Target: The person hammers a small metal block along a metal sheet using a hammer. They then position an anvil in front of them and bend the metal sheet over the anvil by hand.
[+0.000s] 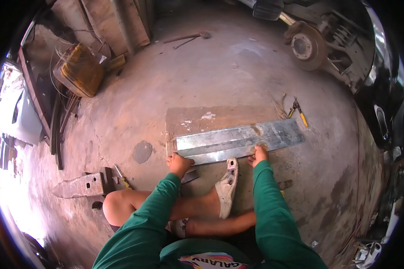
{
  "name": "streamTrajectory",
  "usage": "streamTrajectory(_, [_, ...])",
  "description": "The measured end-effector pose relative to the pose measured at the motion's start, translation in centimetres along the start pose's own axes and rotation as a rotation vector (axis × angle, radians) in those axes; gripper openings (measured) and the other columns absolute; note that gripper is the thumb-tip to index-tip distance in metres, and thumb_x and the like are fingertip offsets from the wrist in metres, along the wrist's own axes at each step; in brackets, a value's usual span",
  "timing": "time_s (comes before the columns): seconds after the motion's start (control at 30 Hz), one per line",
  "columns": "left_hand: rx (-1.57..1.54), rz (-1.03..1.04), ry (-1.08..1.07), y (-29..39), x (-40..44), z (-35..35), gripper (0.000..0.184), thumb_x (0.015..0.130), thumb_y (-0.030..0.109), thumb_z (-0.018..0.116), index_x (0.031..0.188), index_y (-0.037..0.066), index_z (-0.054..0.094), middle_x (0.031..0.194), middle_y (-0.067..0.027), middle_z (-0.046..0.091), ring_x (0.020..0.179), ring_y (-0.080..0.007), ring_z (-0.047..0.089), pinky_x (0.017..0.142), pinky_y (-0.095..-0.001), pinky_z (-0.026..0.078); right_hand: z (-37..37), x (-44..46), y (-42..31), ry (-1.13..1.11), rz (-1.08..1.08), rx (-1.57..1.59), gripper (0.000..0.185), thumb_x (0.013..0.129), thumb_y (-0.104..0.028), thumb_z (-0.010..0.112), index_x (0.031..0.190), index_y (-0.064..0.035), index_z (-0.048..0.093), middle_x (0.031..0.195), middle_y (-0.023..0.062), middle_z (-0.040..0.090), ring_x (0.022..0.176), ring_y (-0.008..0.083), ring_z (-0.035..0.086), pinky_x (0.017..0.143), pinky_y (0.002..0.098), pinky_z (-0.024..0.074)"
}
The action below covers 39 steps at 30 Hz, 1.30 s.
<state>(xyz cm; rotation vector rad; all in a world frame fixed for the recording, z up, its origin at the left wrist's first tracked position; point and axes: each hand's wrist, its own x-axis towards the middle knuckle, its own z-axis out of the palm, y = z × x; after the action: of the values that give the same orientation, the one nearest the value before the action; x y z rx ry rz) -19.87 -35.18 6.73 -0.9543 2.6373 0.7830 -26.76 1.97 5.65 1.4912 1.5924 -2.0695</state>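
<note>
A long shiny strip of sheet metal (211,142) with a lengthwise crease lies over a brown flat board (184,117) on the floor before me. My left hand (179,164) is closed at the near left corner of the strip, its fingertips partly hidden. Farther right, my right hand (258,157) pinches the near edge, thumb on the metal. Beyond the strip's right end lie yellow-handled snips (298,112). Between my arms, my sandalled foot (227,190) points toward the near edge.
At left sit an anvil-like steel block (83,185) and a screwdriver (122,176). A hammer (284,184) lies by my right forearm. A yellow jerrycan (81,69) stands back left, a long-handled tool (186,37) lies at the back, and a car's brake disc (307,46) is exposed upper right.
</note>
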Motion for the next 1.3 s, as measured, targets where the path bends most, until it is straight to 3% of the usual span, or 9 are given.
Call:
streamTrajectory(0.13, [-0.404, -0.150, -0.291, -2.4, 2.3, -0.2, 0.060, 0.075, 0.026, 0.093, 0.123, -0.005, 0.075, 0.129, -0.0249, 0.073, 0.121, -0.0383, 0.071, 0.099, -0.0452, 0.060, 0.6, -0.5, 0.7, 0.047, 0.018, 0.038, 0.048, 0.100, -0.035, 0.072, 0.131, -0.0049, 0.052, 0.112, 0.0155, 0.050, 0.095, 0.0404, 0.059, 0.086, 0.0675, 0.0571])
streamTrajectory(0.23, [-0.394, -0.140, -0.244, -3.3, 2.5, 0.0, 0.048, 0.077, 0.026, 0.092, 0.109, -0.007, 0.080, 0.115, -0.0228, 0.079, 0.109, -0.0361, 0.078, 0.091, -0.0448, 0.063, 0.3, 1.0, 1.6, 0.070, 0.099, 0.115, 0.056, 0.100, -0.031, 0.073, 0.147, -0.0052, 0.055, 0.139, 0.0206, 0.055, 0.101, 0.0429, 0.065, 0.082, 0.0634, 0.0562])
streamTrajectory(0.43, [-0.224, 0.082, 0.052, -3.1, 1.2, 0.5, 0.037, 0.078, 0.021, 0.089, 0.101, -0.006, 0.079, 0.110, -0.0265, 0.079, 0.105, -0.0411, 0.078, 0.090, -0.0457, 0.062, -0.8, 3.0, 4.2, -0.017, 0.035, 0.172, 0.036, 0.101, -0.027, 0.072, 0.130, -0.0104, 0.062, 0.114, 0.0117, 0.062, 0.094, 0.0330, 0.067, 0.084, 0.0592, 0.0570])
streamTrajectory(0.5, [-0.244, 0.093, 0.107, -3.0, 1.4, 0.4, 0.037, 0.077, 0.018, 0.088, 0.103, -0.006, 0.078, 0.109, -0.0263, 0.080, 0.100, -0.0416, 0.078, 0.089, -0.0457, 0.061, -1.4, 3.3, 4.6, -0.040, 0.065, 0.183, 0.024, 0.098, -0.033, 0.072, 0.108, -0.0140, 0.061, 0.091, 0.0048, 0.057, 0.085, 0.0269, 0.064, 0.081, 0.0543, 0.0594])
streamTrajectory(0.83, [-0.414, 0.074, -0.002, -2.2, 4.2, -4.1, 0.048, 0.080, 0.014, 0.086, 0.122, -0.007, 0.075, 0.113, -0.0258, 0.080, 0.104, -0.0342, 0.079, 0.090, -0.0420, 0.060, -3.8, 1.1, 1.7, -0.215, 0.056, 0.203, 0.047, 0.096, -0.037, 0.074, 0.129, -0.0092, 0.056, 0.107, 0.0108, 0.062, 0.097, 0.0340, 0.071, 0.086, 0.0567, 0.0617])
streamTrajectory(1.03, [-0.336, 0.088, -0.101, -3.4, 6.0, -1.6, 0.042, 0.080, 0.013, 0.081, 0.115, -0.009, 0.075, 0.103, -0.0195, 0.079, 0.096, -0.0286, 0.074, 0.082, -0.0455, 0.058, -1.4, 5.7, 4.4, -0.454, 0.054, 0.304, 0.033, 0.095, -0.039, 0.075, 0.115, -0.0146, 0.067, 0.092, 0.0040, 0.066, 0.084, 0.0296, 0.073, 0.074, 0.0533, 0.0646])
streamTrajectory(1.13, [-0.246, 0.313, -0.084, -5.9, 11.7, 3.7, 0.060, 0.072, 0.020, 0.092, 0.123, -0.005, 0.072, 0.112, -0.0237, 0.078, 0.102, -0.0383, 0.076, 0.089, -0.0483, 0.061, 1.7, 10.0, 7.2, -0.185, -0.216, 0.060, 0.038, 0.094, -0.036, 0.076, 0.120, -0.0098, 0.071, 0.104, 0.0103, 0.074, 0.092, 0.0286, 0.072, 0.082, 0.0476, 0.0604])
streamTrajectory(1.2, [-0.043, 0.435, 0.021, -2.6, 6.8, 1.6, 0.096, 0.065, 0.028, 0.099, 0.145, -0.005, 0.058, 0.144, -0.0293, 0.063, 0.132, -0.0482, 0.060, 0.111, -0.0540, 0.051, 2.3, 7.2, 6.3, 0.019, -0.305, -0.195, 0.048, 0.091, -0.036, 0.077, 0.126, -0.0038, 0.072, 0.113, 0.0161, 0.076, 0.105, 0.0326, 0.073, 0.091, 0.0468, 0.0582])
streamTrajectory(1.3, [0.364, 0.423, 0.116, 3.5, -2.6, -2.2, 0.103, 0.074, 0.036, 0.095, 0.163, 0.013, 0.048, 0.163, -0.0278, 0.047, 0.152, -0.0478, 0.042, 0.120, -0.0576, 0.044, 1.2, -0.1, 4.0, 0.169, -0.431, -0.487, 0.057, 0.089, -0.038, 0.078, 0.129, 0.0016, 0.069, 0.123, 0.0244, 0.074, 0.118, 0.0405, 0.071, 0.101, 0.0501, 0.0555])
